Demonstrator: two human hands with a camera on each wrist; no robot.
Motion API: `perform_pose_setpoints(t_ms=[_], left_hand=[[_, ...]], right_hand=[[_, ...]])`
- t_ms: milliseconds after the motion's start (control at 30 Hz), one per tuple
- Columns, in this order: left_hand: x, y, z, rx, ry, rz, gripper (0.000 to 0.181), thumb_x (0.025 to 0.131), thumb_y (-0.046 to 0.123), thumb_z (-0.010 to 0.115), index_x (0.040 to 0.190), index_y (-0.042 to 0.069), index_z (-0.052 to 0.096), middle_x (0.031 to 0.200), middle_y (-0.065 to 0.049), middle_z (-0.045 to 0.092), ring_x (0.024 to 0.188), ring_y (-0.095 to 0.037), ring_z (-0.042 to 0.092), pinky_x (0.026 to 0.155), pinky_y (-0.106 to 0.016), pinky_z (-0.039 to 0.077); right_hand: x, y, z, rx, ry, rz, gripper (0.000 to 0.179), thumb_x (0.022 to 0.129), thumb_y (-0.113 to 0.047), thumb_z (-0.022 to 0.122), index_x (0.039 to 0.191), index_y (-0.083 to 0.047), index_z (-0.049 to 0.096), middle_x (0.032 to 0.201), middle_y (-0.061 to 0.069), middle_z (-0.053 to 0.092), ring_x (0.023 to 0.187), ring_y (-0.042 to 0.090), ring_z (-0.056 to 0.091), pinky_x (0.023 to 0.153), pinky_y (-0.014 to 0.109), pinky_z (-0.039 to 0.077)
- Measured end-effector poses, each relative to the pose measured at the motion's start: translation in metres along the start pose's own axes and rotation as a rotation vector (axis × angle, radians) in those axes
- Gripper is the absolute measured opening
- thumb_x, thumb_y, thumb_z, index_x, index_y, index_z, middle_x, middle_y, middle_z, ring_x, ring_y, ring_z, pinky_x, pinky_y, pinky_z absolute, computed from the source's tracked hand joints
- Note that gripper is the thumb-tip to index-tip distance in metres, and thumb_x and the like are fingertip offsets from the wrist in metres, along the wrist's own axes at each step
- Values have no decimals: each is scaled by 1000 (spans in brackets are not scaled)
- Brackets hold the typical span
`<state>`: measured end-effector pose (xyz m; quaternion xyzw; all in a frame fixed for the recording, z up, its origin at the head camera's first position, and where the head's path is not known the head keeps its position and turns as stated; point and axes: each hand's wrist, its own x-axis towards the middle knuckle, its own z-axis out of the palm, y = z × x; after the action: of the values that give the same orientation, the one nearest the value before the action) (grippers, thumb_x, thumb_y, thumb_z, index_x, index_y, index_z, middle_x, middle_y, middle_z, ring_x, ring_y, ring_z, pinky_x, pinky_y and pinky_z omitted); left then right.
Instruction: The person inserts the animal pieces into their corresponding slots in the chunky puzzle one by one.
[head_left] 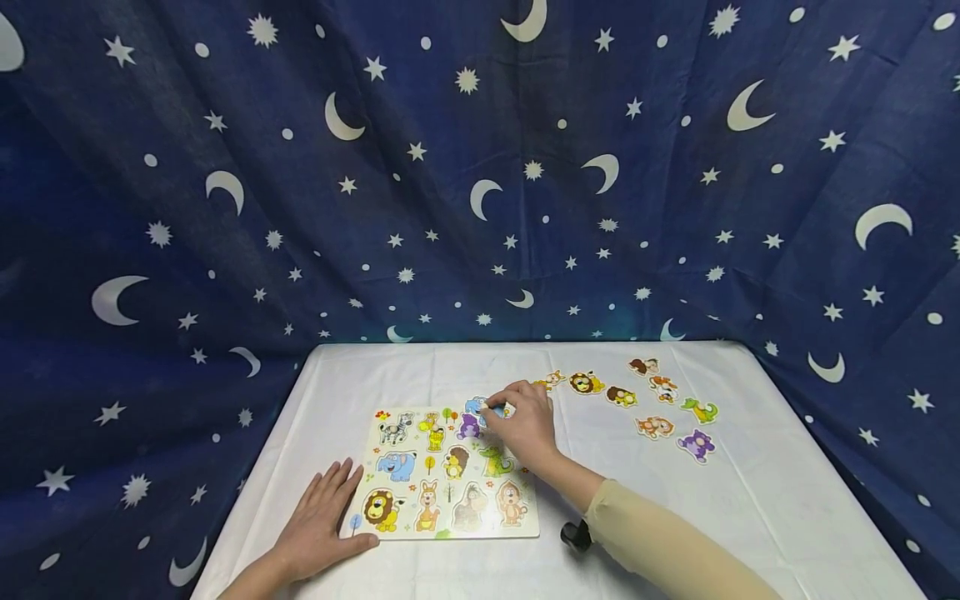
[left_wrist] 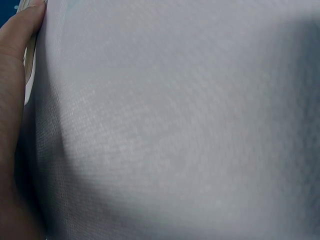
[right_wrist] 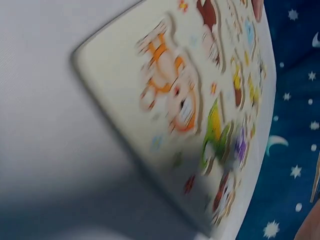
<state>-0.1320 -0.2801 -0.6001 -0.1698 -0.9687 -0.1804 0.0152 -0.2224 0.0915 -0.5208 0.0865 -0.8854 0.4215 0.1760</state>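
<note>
A light wooden puzzle board [head_left: 408, 527] with animal-shaped recesses lies on the white table. My left hand [head_left: 318, 521] rests flat at its lower left corner, fingers spread along the left side and thumb on the front edge. In the left wrist view, that thumb [left_wrist: 22, 30] touches the board's side. Over the board's far right corner, my right hand [head_left: 525, 421] pinches a small blue animal puzzle piece [head_left: 474, 406], partly hidden by the fingers. Just below the piece is the purple animal picture [head_left: 468, 427] on the board. The right wrist view shows the monkey recess [right_wrist: 175, 90] close up.
Several loose animal pieces lie right of the board, among them a lion [head_left: 587, 382], a hedgehog [head_left: 621, 396], a crocodile [head_left: 700, 409], a monkey [head_left: 655, 427] and a purple animal [head_left: 697, 446]. A black object [head_left: 576, 536] shows beside the right sleeve. A starry curtain [head_left: 480, 167] hangs behind the table.
</note>
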Motion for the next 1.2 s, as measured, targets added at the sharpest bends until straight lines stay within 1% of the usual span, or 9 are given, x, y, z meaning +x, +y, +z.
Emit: perform_pose_setpoints(t_ms=[167,433,633,833,900,967,1100,1200], left_hand=[[0,0,0,-3,0,0,113,76,79,69,159,10,37,166,-14,28,154,-37,18,125,-32,-6],[1,1,-1,-2,0,7,113,76,78,70,159,9,38,166,-15,28,153,-38,19,125,-31,-7],[1,2,-2,-3,-10,1,112,77,78,69,159,9,37,166,-15,27,153,-38,18,126,-36,-4],[-1,1,-2,0,-1,9,111,77,77,70,159,9,38,166,-15,28,153,-38,19,126,-38,-2],[-1,0,-2,2,5,16,111,77,77,70,159,9,38,166,-15,29,153,-39,20,126,-37,-2],[0,0,-2,3,13,23,110,77,76,70,158,9,38,165,-16,29,153,-39,20,126,-37,-2],[0,0,-1,16,49,54,109,77,75,72,158,8,40,164,-17,32,151,-40,23,126,-35,-2],[0,0,-1,31,86,85,107,78,73,73,156,7,41,162,-19,35,150,-40,26,126,-34,-2]], right_hand=[[-1,-16,20,4,-38,-35,6,86,-31,82,87,-27,78,96,-11,58,98,17,47,87,42,39],[-4,-41,45,-26,-130,-26,8,86,-36,80,87,-29,78,96,-15,57,100,14,48,89,38,41],[-8,-57,62,-25,-171,-55,8,86,-38,80,87,-30,78,96,-16,57,98,12,48,88,37,41],[-16,-64,83,-87,-208,-61,7,84,-39,80,85,-32,78,93,-18,58,96,10,49,92,37,41],[-18,-65,89,-117,-212,-63,7,83,-39,80,83,-33,78,93,-18,59,95,10,49,92,36,41],[-21,-66,94,-142,-218,-64,7,82,-39,80,82,-32,78,93,-19,59,93,10,48,88,34,41],[-26,-68,103,-175,-226,-83,7,81,-38,81,81,-32,78,92,-18,60,90,10,48,82,32,40],[-29,-67,109,-199,-226,-95,8,81,-39,82,81,-31,79,91,-18,60,90,10,48,82,32,40]])
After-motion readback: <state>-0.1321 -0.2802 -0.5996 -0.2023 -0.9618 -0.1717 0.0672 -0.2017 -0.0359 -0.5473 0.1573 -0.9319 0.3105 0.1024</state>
